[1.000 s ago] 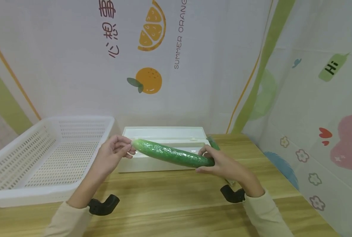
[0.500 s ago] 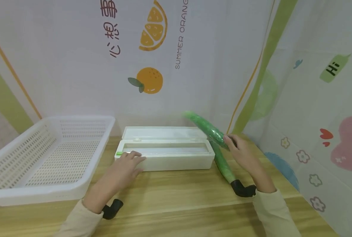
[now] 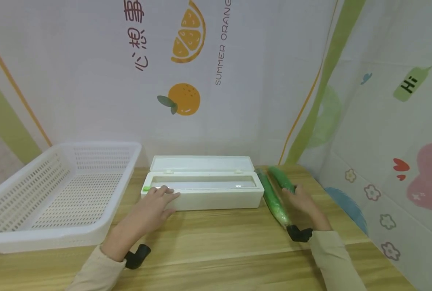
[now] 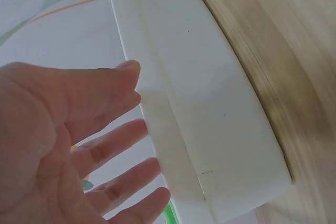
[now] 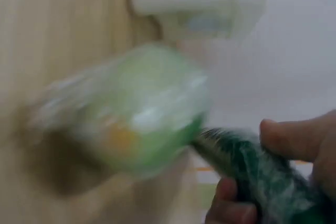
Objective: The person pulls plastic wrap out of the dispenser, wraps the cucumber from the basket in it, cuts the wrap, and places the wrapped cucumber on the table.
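Observation:
My left hand lies with fingers extended at the front left of a long white cling film box, whose lid is tipped back. In the left wrist view its fingertips meet the edge of the box, near a small green part. My right hand grips the near end of a film-wrapped cucumber between thumb and fingers, low over the table right of the box. Another wrapped cucumber lies between it and the box, blurred and large in the right wrist view.
A white perforated plastic basket stands to the left on the wooden table. Printed curtains hang close behind the box and along the right side. A black wrist mount juts from each sleeve.
My left hand has left the cucumber's tip for the box's front edge. My right hand has carried the cucumber from above the box to the right and lowered it beside the other one.

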The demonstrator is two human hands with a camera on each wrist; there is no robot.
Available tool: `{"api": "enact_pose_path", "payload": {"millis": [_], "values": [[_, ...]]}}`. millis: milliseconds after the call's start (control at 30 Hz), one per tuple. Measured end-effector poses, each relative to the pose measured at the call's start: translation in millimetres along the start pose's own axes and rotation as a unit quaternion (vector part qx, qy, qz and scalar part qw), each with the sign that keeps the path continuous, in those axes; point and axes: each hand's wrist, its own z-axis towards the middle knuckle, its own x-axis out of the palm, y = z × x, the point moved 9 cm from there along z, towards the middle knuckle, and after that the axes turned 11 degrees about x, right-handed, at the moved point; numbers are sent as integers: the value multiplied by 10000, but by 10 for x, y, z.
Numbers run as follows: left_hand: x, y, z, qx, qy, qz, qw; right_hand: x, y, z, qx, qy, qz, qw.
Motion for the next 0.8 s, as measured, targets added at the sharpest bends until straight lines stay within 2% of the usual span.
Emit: {"api": "enact_pose_path", "payload": {"millis": [100,233,433,700,800], "values": [[2,2,-8,-1,24,-52,10000,124,-120,59,104,405,8,9991],[0,2,-19,-6,14,-107,9999,195,-175,95,-72,615,-149,9980],[-1,0,-20,-1,3,-58,10000,189,-161,96,-278,551,-614,9962],[13,5,-19,-40,85,-1,10000,143,-132,66,-37,377,-1046,9938],[30,-1,-14,-48,62,60,10000,140,-59,57,-220,183,-1200,9924]]}}
